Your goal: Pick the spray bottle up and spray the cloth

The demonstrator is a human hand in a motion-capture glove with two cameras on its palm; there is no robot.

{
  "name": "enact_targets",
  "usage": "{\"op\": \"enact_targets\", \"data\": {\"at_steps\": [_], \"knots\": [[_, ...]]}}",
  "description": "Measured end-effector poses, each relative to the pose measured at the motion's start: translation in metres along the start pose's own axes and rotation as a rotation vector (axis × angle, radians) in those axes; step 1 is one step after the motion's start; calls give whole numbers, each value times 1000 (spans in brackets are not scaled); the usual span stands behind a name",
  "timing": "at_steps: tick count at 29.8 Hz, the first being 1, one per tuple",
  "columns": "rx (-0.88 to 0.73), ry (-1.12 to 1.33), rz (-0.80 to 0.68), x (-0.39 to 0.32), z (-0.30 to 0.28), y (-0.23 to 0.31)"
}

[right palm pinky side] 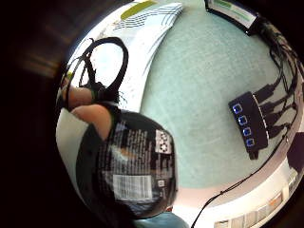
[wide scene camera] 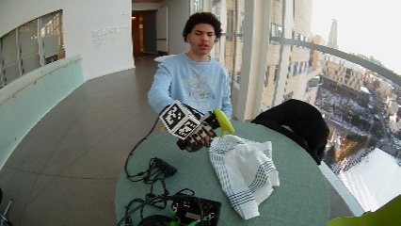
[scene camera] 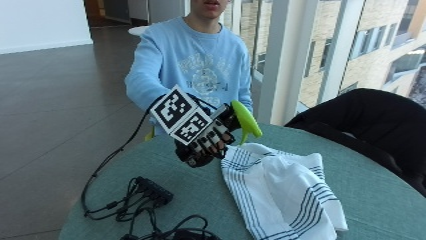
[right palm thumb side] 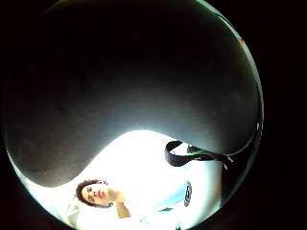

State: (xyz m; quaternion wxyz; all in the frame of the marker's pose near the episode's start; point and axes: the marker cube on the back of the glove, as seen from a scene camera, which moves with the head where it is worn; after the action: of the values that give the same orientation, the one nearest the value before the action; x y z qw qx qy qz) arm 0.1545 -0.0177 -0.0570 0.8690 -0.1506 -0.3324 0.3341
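One gloved right hand [scene camera: 203, 142] grasps the spray bottle [scene camera: 243, 121] above the table [scene camera: 373, 200]; the striped cloth [scene camera: 279, 192] lies just below and beside it.

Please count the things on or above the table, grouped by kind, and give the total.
Spray bottle, held above the table in the gloved right hand: 1
Striped cloth lying on the table: 1
Black boxes with cables: 2, one small and one larger
Total: 4
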Motion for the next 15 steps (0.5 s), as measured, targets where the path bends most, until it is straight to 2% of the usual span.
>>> {"op": "enact_targets", "data": {"at_steps": [15], "knots": [[-14, 16, 11, -3, 4, -4]]}}
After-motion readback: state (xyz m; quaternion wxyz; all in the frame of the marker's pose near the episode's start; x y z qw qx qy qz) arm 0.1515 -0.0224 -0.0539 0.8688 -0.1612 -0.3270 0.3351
